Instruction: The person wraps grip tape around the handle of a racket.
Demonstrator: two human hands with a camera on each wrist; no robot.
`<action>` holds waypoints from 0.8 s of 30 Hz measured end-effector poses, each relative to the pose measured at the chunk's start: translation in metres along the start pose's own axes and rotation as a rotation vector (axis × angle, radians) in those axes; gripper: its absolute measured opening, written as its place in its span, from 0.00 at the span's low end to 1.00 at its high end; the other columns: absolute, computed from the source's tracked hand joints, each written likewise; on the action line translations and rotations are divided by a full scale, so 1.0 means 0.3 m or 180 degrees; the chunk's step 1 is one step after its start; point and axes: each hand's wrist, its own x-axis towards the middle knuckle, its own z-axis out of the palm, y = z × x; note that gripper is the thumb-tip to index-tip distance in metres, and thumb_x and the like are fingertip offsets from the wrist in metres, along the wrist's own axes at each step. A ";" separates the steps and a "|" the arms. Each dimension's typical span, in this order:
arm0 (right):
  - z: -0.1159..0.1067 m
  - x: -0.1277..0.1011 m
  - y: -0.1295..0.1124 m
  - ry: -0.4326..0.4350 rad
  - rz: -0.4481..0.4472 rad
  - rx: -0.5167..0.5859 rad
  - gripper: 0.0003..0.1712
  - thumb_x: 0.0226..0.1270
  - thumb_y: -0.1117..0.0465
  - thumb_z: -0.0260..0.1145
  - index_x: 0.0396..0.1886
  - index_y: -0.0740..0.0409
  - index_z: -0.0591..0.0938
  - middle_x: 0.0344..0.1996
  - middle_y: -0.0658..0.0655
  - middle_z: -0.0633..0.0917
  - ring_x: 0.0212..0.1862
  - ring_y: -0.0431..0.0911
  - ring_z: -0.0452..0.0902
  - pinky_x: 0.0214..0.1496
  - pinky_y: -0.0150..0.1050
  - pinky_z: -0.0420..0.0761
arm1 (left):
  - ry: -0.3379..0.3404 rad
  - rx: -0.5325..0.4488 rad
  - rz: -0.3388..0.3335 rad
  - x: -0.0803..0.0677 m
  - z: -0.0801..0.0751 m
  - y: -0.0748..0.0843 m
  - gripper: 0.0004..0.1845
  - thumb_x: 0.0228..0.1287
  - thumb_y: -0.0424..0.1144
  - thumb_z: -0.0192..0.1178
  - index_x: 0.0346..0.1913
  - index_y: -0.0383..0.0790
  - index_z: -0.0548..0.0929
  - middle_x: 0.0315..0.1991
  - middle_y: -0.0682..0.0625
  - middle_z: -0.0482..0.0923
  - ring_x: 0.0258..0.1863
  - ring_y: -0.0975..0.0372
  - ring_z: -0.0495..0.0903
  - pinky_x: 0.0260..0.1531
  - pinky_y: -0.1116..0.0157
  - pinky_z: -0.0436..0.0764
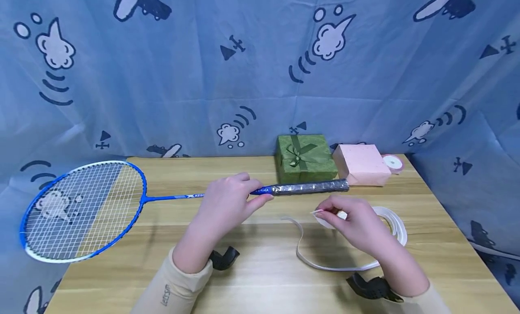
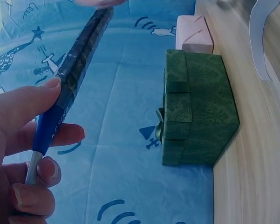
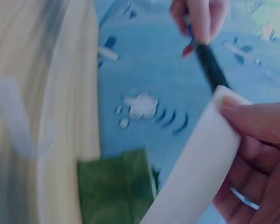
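Note:
My left hand (image 1: 227, 201) grips a blue badminton racket (image 1: 166, 198) where the shaft meets the handle. In the left wrist view its fingers curl around the blue cone (image 2: 49, 126), below the dark, shiny handle (image 2: 79, 60). The strung head points left, and the handle end reaches right, above the table. Just below that end, my right hand (image 1: 353, 219) pinches the end of a white grip tape (image 3: 191, 163) between thumb and fingers. From there the tape loops over the table, with one loose tail (image 1: 300, 242) left of the hand.
Behind the handle stand a green gift box (image 1: 304, 158) with a bow and a pink box (image 1: 361, 163). A small pink-and-white roll (image 1: 393, 163) lies to their right. A blue printed curtain (image 1: 260, 79) hangs along the back of the wooden table (image 1: 260, 278).

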 end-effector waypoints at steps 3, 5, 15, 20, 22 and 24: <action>0.007 0.033 -0.041 0.0182 -0.0071 0.0168 0.16 0.60 0.72 0.76 0.36 0.44 0.88 0.32 0.39 0.88 0.32 0.32 0.79 0.35 0.25 0.77 | 0.0045 -0.0007 -0.0005 -0.003 0.000 -0.003 0.16 0.67 0.60 0.67 0.42 0.53 0.91 0.31 0.57 0.84 0.24 0.64 0.82 0.18 0.66 0.73; 0.010 0.049 -0.067 0.0278 -0.0067 0.0239 0.17 0.60 0.73 0.76 0.38 0.45 0.89 0.35 0.41 0.88 0.34 0.33 0.80 0.38 0.24 0.78 | 0.0080 -0.0012 0.0002 -0.003 0.001 -0.004 0.15 0.67 0.60 0.67 0.41 0.54 0.91 0.31 0.57 0.84 0.24 0.65 0.82 0.17 0.67 0.71; 0.031 0.112 -0.146 0.0777 -0.0012 0.0645 0.14 0.59 0.74 0.76 0.37 0.49 0.90 0.33 0.47 0.90 0.31 0.34 0.80 0.34 0.25 0.76 | 0.0135 0.0100 0.0042 0.004 0.002 0.010 0.16 0.65 0.61 0.68 0.40 0.55 0.91 0.27 0.59 0.80 0.20 0.66 0.77 0.15 0.68 0.68; 0.035 0.134 -0.172 0.0844 -0.0066 0.0732 0.12 0.60 0.73 0.76 0.35 0.50 0.89 0.27 0.45 0.89 0.29 0.34 0.80 0.33 0.25 0.76 | 0.0199 0.0049 0.0129 0.006 0.001 0.024 0.15 0.65 0.59 0.69 0.39 0.53 0.91 0.28 0.59 0.81 0.20 0.67 0.77 0.16 0.69 0.70; 0.036 0.142 -0.182 0.0858 -0.0104 0.0721 0.12 0.61 0.72 0.76 0.35 0.50 0.88 0.26 0.43 0.88 0.29 0.34 0.80 0.34 0.25 0.77 | 0.0247 0.0059 0.0143 0.005 -0.003 0.029 0.14 0.65 0.59 0.69 0.39 0.53 0.91 0.29 0.59 0.82 0.20 0.66 0.78 0.16 0.68 0.71; 0.036 0.151 -0.190 0.0913 -0.0169 0.0682 0.11 0.61 0.72 0.76 0.35 0.51 0.87 0.25 0.43 0.88 0.29 0.34 0.81 0.35 0.24 0.77 | 0.0304 0.0073 0.0153 0.007 -0.010 0.032 0.14 0.65 0.59 0.70 0.39 0.52 0.91 0.29 0.59 0.83 0.20 0.66 0.79 0.16 0.68 0.72</action>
